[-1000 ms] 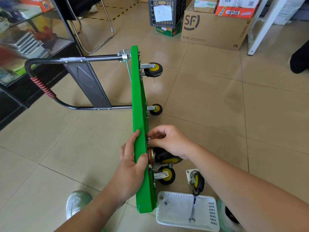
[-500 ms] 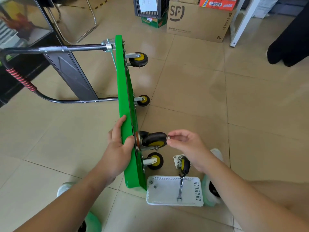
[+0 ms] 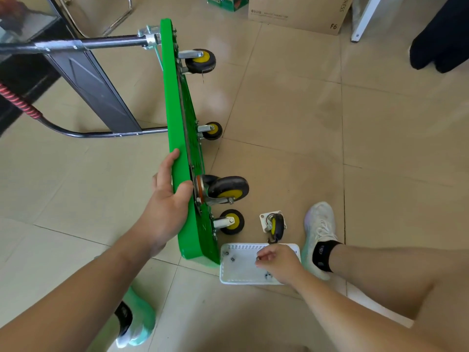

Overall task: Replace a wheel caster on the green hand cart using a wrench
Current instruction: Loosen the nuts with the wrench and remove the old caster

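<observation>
Left hand grips the green cart by its edge, with the new caster right beside its thumb, probably not bolted yet. Right hand is curled in the basket, can't tell if it's got a nut. Hold the deck steady and thread by finger first.

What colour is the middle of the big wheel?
The big wheel's hub is yellow; the head view shows it best.
</observation>
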Demonstrator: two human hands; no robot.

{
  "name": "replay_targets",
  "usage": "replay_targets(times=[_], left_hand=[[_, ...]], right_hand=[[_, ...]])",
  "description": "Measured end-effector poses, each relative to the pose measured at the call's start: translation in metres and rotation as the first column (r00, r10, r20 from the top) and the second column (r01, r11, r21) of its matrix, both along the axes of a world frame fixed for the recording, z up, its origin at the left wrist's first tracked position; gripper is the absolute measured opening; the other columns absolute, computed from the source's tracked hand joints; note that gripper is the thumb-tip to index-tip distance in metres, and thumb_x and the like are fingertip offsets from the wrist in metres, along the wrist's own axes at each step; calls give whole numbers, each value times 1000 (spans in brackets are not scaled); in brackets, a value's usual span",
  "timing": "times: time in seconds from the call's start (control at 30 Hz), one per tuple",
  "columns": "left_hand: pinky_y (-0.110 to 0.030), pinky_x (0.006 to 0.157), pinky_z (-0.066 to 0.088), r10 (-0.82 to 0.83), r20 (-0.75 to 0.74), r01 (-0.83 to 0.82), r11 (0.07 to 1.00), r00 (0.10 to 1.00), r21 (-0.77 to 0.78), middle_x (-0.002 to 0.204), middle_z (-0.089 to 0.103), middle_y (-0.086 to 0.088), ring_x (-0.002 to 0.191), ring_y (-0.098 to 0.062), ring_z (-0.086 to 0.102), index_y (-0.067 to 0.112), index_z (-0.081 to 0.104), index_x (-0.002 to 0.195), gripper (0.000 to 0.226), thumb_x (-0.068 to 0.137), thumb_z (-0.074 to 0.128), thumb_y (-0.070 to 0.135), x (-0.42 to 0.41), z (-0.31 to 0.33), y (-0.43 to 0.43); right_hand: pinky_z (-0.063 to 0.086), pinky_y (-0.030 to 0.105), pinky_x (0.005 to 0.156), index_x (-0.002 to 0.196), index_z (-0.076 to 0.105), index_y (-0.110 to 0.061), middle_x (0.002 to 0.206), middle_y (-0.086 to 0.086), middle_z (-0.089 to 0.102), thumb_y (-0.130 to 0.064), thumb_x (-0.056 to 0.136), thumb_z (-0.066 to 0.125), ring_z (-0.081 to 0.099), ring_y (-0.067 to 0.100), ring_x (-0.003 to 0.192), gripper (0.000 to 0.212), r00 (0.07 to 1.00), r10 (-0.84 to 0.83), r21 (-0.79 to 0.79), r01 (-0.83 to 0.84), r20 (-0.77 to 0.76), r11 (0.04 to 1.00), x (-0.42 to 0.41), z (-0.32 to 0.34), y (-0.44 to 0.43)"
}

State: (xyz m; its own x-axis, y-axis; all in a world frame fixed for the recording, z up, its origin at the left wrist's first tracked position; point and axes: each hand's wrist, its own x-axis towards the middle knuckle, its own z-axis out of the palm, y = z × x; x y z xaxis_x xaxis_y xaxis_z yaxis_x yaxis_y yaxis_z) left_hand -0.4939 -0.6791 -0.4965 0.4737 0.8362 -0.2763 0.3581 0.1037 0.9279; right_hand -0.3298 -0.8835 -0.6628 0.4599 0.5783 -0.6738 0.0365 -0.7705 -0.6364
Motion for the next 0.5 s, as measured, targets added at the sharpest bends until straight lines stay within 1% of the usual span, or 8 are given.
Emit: replay_targets(times=[0.07,0.13,0.23,0.3,0.37,0.4,0.43,0.5], left_hand=[[-45,94,57,-18,5,18,1000,1000,-17,147,39,8,116,-19,60,67,27,143,63,91,49,39,-1,0,1],[-51,96,57,-31,10,32,999,999,-20,148,40,6,117,-22,61,70,28,140,63,87,47,42,0,0,3],[-52,98,55,-37,7,37,999,999,-13,148,38,7,117,-21,60,69,27,141,64,86,47,42,1,1,3],[-51,100,54,-30,-4,30,999,1000,-13,146,36,10,118,-19,59,68,27,142,64,86,46,43,0,2,2],[-50,101,54,-31,-6,31,999,1000,-19,144,34,12,119,-17,58,69,27,142,64,88,47,43,-1,3,2],[-46,100,54,-32,2,32,999,999,-15,143,34,12,118,-11,58,68,27,143,62,91,49,41,0,3,2],[-37,98,53,-26,9,26,1000,1000,0,143,34,13,115,0,57,65,27,145,61,97,50,36,0,2,1],[-25,93,48,-3,-3,3,999,1000,37,143,33,13,101,21,52,57,27,150,60,105,47,22,1,1,1]], right_hand=[[41,8,66,87,73,-24,80,-11,70,-15,75,83,61,1,77,17,999,36,-10,-36,11,999,0,-3,2],[39,7,66,90,72,-24,85,-10,70,-17,77,83,59,1,79,18,998,61,-15,-60,15,998,0,0,3],[41,11,69,87,72,-25,86,-9,68,-18,80,82,60,3,83,14,1000,20,17,-20,9,1000,-2,16,13],[46,17,70,88,74,-24,85,-7,69,-20,83,80,61,5,80,9,998,-46,81,50,-42,996,-7,37,27],[49,19,64,90,75,-26,84,-6,73,-23,88,75,64,7,72,3,990,-55,164,76,-127,984,-16,65,44],[48,19,60,91,75,-27,84,-6,74,-25,89,73,65,7,69,3,985,-46,201,79,-166,976,-21,80,53],[47,20,59,92,75,-27,85,-5,76,-29,90,72,65,7,67,4,980,-38,237,85,-196,968,-25,93,61],[47,24,63,94,75,-28,87,-2,77,-36,90,71,66,8,68,9,973,-39,297,108,-229,949,-34,114,76]])
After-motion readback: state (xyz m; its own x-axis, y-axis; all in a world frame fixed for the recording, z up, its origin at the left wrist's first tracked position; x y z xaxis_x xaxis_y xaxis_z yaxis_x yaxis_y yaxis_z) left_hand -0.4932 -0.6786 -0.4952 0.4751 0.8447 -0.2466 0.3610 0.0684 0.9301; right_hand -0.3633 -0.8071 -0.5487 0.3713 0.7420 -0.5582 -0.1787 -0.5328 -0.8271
